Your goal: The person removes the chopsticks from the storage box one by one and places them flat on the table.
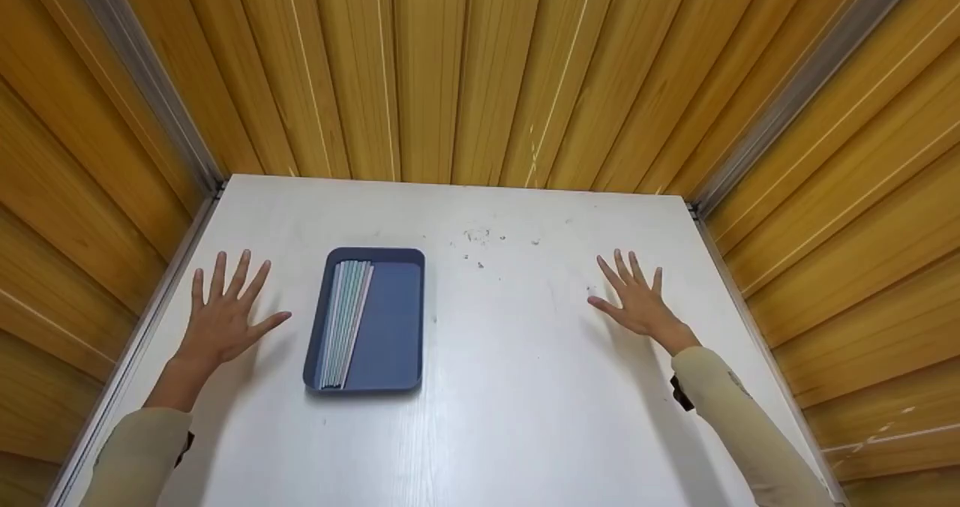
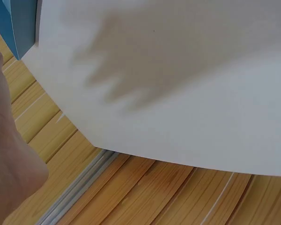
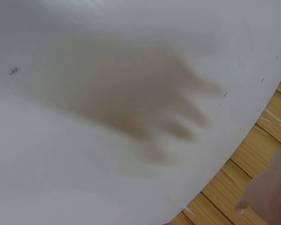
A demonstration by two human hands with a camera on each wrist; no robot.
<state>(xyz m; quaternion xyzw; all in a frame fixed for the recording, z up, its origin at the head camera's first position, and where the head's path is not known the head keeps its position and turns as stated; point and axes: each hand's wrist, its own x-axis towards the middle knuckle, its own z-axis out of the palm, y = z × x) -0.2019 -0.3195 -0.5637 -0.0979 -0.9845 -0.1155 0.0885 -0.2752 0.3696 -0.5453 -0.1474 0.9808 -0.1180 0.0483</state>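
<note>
A blue rectangular tray (image 1: 390,327) lies on the white table, left of the middle. Along its left side is a bundle of thin, straw-like sticks (image 1: 347,323) in pale green, white and pink. My left hand (image 1: 223,327), fingers spread and straight, is held left of the tray with nothing in it. Far to the right, my right hand (image 1: 636,302) is likewise spread and holds nothing. Both hands cast shadows on the tabletop. In the left wrist view the tray's side (image 2: 24,23) shows at the upper left corner.
The white table (image 1: 510,417) has small dark marks (image 1: 480,244) toward its back. Yellow wood-patterned panels (image 1: 427,72) stand behind and on both sides, with grey metal posts (image 1: 142,64) at the corners. Beige sleeves (image 1: 727,402) cover the forearms.
</note>
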